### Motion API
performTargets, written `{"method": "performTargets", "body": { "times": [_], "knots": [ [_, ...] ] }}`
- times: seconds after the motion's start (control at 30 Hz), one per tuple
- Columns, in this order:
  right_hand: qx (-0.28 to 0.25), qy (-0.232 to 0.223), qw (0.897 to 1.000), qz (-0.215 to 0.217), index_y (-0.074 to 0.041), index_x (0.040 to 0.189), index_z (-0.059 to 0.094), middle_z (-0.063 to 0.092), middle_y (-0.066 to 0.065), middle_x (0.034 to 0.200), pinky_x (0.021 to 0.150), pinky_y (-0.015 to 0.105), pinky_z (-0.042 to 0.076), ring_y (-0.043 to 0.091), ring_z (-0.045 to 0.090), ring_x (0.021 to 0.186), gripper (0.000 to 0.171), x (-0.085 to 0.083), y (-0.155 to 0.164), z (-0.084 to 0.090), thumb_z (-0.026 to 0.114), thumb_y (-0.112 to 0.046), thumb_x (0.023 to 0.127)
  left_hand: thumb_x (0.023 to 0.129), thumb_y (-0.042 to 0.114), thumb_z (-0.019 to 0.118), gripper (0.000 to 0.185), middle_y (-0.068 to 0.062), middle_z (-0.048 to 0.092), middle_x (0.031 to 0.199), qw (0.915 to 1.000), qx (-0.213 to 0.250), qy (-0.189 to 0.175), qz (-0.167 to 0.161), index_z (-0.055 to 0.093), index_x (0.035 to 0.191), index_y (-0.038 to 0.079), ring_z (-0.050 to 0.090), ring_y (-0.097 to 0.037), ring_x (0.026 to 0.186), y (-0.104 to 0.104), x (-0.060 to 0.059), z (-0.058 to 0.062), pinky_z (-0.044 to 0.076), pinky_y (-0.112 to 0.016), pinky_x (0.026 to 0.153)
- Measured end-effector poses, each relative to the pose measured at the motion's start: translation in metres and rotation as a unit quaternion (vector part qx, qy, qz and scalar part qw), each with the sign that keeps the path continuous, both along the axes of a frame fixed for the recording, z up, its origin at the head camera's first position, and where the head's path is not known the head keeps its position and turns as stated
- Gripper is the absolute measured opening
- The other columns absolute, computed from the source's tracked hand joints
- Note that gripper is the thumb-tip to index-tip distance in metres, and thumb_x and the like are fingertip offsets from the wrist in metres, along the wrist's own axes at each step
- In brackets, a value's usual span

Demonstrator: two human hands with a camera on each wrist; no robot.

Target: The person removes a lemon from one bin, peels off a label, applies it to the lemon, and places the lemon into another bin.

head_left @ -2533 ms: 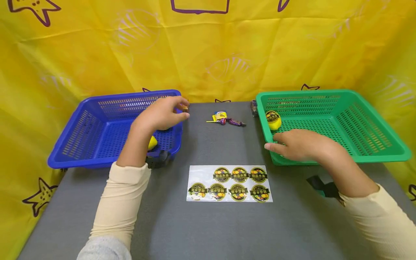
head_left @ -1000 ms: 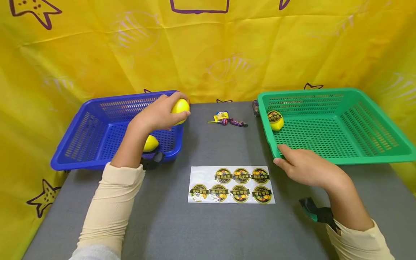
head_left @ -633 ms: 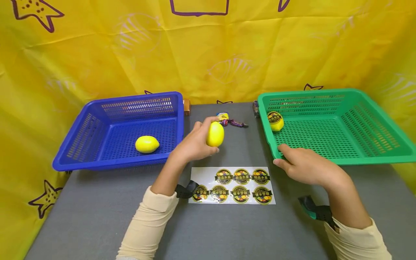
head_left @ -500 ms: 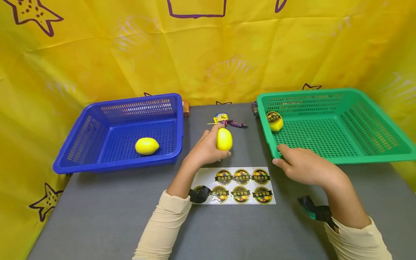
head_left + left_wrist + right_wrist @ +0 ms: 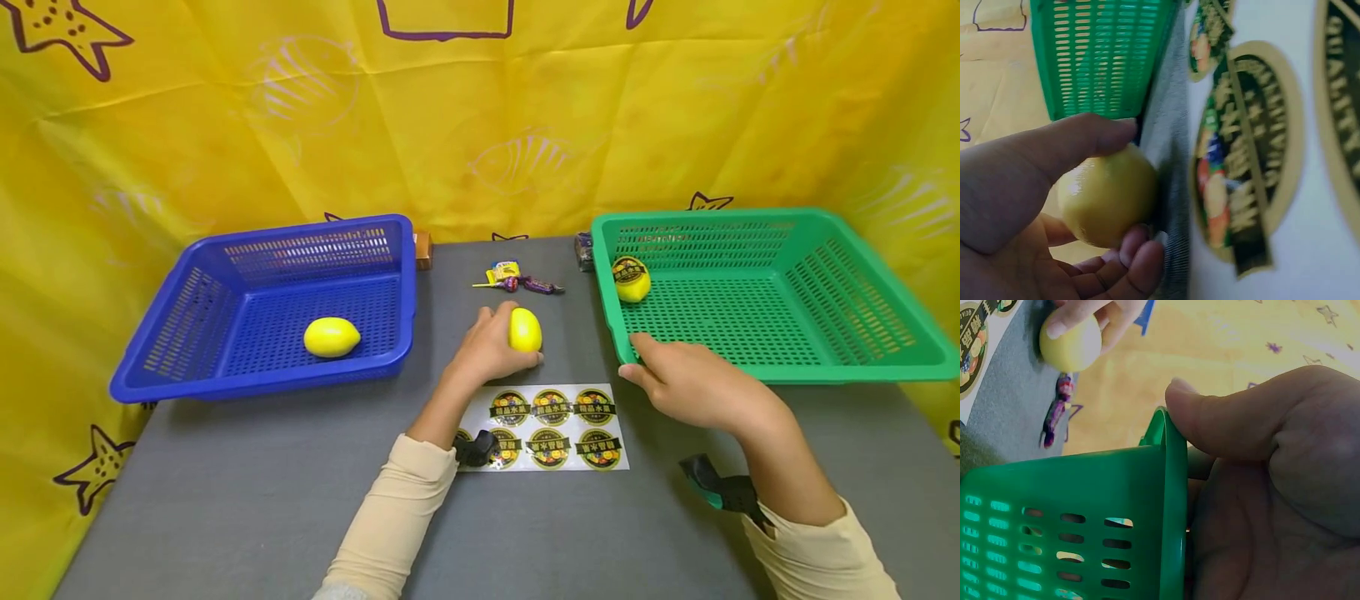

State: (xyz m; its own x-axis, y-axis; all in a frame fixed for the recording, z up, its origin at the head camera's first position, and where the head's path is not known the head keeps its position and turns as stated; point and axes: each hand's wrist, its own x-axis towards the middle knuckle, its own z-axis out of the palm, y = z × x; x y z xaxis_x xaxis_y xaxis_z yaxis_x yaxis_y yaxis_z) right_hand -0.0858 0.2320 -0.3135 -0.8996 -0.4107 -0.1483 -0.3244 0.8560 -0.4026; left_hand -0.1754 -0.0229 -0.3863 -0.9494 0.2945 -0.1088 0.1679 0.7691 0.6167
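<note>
My left hand (image 5: 487, 346) holds a yellow lemon (image 5: 527, 331) between thumb and fingers, just beyond the upper edge of the sticker sheet (image 5: 551, 427). In the left wrist view, the thumb lies over the top of this lemon and the fingertips curl under it. My right hand (image 5: 693, 383) grips the green basket (image 5: 832, 372) by its near left corner, thumb on the outer side of the rim. Inside that basket, at its left wall, lies a lemon with a round black-and-gold sticker (image 5: 632, 279). Another lemon (image 5: 332, 337), with no sticker showing, lies in the blue basket (image 5: 225, 390).
Behind the held lemon lie a lollipop (image 5: 511, 284) and several wrapped sweets (image 5: 538, 285). A small brown box (image 5: 423, 250) stands by the blue basket, and a dark packet (image 5: 583, 252) by the green one. Yellow cloth (image 5: 480, 125) closes off the back and sides.
The left hand has lifted a lemon out of the blue basket and carried it right, to behind the sticker sheet. The right hand has shifted down to the green basket's near left corner.
</note>
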Motion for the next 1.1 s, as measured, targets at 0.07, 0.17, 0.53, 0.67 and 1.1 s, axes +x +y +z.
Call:
{"method": "performTargets", "body": {
  "times": [0.07, 0.17, 0.53, 0.67, 1.1],
  "knots": [
    [0.001, -0.004, 1.000, 0.003, 0.015, 0.142, 0.040, 0.056, 0.034, 0.130, 0.098, 0.061, 0.043, 0.048, 0.055, 0.119, 0.058, 0.000, 0.000, 0.000, 0.055, -0.026, 0.104, 0.076, 0.035, 0.085, 0.085, -0.016, 0.049, 0.118, 1.0000, -0.004, -0.002, 0.002, 0.043, 0.147, 0.013, 0.056, -0.031, 0.090, -0.002, 0.001, 0.002, 0.048, -0.042, 0.077],
    [0.005, -0.001, 1.000, 0.010, 0.017, 0.142, 0.040, 0.056, 0.034, 0.131, 0.099, 0.061, 0.042, 0.048, 0.054, 0.120, 0.058, 0.000, 0.000, 0.001, 0.056, -0.024, 0.104, 0.076, 0.035, 0.085, 0.085, -0.017, 0.049, 0.119, 0.9999, -0.008, -0.005, 0.003, 0.043, 0.147, 0.013, 0.056, -0.032, 0.090, -0.004, 0.002, 0.005, 0.049, -0.042, 0.077],
    [0.010, 0.022, 0.999, 0.028, 0.002, 0.116, 0.059, 0.056, -0.004, 0.077, 0.073, 0.044, 0.048, 0.016, 0.054, 0.073, 0.025, -0.004, 0.010, 0.003, 0.059, -0.019, 0.102, 0.078, 0.042, 0.083, 0.087, -0.017, 0.049, 0.120, 0.9999, -0.012, -0.009, -0.006, 0.041, 0.148, 0.012, 0.057, -0.030, 0.090, -0.004, 0.001, 0.005, 0.049, -0.041, 0.078],
    [0.012, 0.015, 0.999, 0.030, 0.008, 0.128, 0.056, 0.065, 0.005, 0.090, 0.079, 0.050, 0.050, 0.022, 0.061, 0.082, 0.037, -0.005, 0.012, 0.002, 0.059, -0.020, 0.102, 0.079, 0.042, 0.083, 0.086, -0.017, 0.050, 0.119, 0.9999, -0.011, -0.009, -0.007, 0.040, 0.148, 0.013, 0.057, -0.031, 0.091, -0.004, 0.001, 0.004, 0.049, -0.041, 0.078],
    [-0.034, 0.052, 0.998, -0.004, 0.006, 0.149, 0.040, 0.045, 0.028, 0.147, 0.106, 0.062, 0.033, 0.046, 0.041, 0.135, 0.064, 0.004, 0.003, 0.013, 0.058, -0.034, 0.103, 0.076, 0.045, 0.086, 0.101, -0.018, 0.044, 0.132, 0.9993, -0.017, -0.021, 0.025, 0.030, 0.152, 0.010, 0.057, -0.035, 0.102, -0.013, 0.009, 0.013, 0.050, -0.047, 0.088]
  ]
}}
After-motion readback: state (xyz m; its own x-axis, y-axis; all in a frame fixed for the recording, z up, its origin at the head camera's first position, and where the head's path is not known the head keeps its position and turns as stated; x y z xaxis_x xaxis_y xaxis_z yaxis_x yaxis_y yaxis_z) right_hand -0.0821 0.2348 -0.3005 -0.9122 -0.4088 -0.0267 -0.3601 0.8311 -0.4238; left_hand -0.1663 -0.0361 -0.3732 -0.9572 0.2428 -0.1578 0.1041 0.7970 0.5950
